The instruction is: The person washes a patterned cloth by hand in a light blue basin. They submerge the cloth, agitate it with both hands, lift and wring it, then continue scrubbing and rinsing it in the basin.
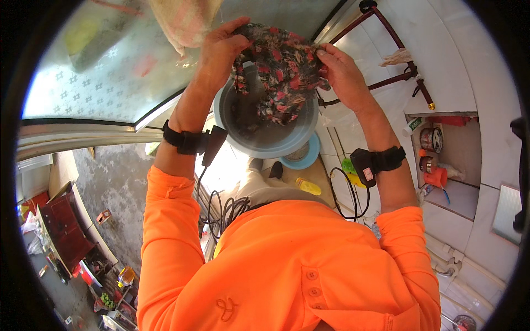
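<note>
A dark cloth garment (pixel 285 70) with red and pink flowers hangs spread between my two hands. Its upper left edge is pinched in my left hand (pixel 225 47), and my right hand (pixel 341 74) grips the upper right side. Below it stands a round grey-blue plastic basin (pixel 265 151) holding murky water. From this angle the garment covers much of the basin's far part, and I cannot tell whether its lower end touches the water. Black straps with small boxes are on both forearms, with black cables running from them.
A light blue basin (pixel 308 159) sits lower, partly under the grey-blue one. A yellow bottle (pixel 308 186) lies by my feet. Frosted glass (pixel 124 82) rises at the left, with a pale cloth (pixel 186 20) hanging there. To the right are a dark red metal frame (pixel 389 29) and a wall niche (pixel 459 145) with containers.
</note>
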`<state>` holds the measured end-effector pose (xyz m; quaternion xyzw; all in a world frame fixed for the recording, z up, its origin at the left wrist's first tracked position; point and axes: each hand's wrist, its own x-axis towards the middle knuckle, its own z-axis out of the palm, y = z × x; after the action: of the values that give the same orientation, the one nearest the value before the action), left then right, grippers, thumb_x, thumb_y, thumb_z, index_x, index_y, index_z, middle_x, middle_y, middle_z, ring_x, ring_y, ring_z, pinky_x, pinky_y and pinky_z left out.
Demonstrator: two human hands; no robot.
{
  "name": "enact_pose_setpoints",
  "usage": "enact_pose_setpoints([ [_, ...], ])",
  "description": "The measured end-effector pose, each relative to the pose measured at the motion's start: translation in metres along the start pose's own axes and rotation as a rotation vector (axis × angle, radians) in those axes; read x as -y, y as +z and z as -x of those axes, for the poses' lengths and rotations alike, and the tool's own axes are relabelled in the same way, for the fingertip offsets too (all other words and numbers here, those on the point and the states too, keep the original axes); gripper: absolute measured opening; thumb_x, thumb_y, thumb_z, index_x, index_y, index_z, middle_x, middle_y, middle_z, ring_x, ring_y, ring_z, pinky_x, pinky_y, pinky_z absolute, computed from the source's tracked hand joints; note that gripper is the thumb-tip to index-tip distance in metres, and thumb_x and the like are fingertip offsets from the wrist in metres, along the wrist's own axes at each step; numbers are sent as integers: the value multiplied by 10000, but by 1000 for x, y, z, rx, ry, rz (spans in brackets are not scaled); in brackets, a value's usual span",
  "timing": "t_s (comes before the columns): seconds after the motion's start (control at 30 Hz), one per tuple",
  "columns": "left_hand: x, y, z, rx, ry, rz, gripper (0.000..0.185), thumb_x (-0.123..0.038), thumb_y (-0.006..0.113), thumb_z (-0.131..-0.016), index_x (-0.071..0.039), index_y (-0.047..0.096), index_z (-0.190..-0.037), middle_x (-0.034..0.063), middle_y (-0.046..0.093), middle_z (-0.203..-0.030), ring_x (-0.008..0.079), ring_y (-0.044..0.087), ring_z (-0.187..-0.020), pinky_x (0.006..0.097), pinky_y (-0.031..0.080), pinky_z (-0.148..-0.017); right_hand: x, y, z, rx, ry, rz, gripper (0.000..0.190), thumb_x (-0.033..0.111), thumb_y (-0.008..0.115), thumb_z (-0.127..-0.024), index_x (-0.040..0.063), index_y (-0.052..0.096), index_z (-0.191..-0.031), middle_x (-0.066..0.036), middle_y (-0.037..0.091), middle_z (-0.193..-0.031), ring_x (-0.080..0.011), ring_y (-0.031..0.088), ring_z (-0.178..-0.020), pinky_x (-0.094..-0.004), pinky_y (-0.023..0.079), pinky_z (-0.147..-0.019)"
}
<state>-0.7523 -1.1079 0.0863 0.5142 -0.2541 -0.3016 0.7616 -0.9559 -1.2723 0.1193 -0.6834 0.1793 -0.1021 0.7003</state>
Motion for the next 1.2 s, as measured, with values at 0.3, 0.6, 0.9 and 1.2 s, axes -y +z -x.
enact_pose_setpoints([
  [0.3, 19, 6, 29, -41, 158, -691, 562, -110, 640, -870, -20, 401, -1371, 140, 676, -1000, 224, 658, -906, 348, 509, -824, 38, 1, -27, -78, -117, 75, 249, 215, 514, -977, 17, 605, -1095, -24, 642, -989, -103, 639, -852, -294, 566, -722],
  [0.6, 62, 43, 68, 120, 219, -502, 609, -88, 656, -828, -51, 376, -1368, 123, 676, -947, 254, 663, -860, 341, 502, -774, 40, 21, -37, -8, -10, 7, 212, 198, 549, -965, 37, 603, -1093, -21, 651, -964, -121, 633, -817, -288, 542, -683],
  [0.9, 8, 50, 45, 38, -68, -497, 278, -179, 433, -959, 19, 606, -1050, 40, 600, -807, 104, 507, -749, 267, 450, -698, -5, 13, -15, -245, 68, 142, 477, 468, 544, -936, 46, 576, -1156, -68, 627, -1017, -156, 609, -922, -303, 508, -771],
  [1.2, -3, 79, 29, -120, 266, -490, 262, -198, 474, -927, 4, 624, -1000, 72, 592, -666, 136, 595, -613, 305, 486, -586, -119, 45, 25, -124, 35, 350, 394, 340, 638, -887, -3, 629, -1081, -99, 652, -831, -191, 601, -746, -329, 471, -727],
])
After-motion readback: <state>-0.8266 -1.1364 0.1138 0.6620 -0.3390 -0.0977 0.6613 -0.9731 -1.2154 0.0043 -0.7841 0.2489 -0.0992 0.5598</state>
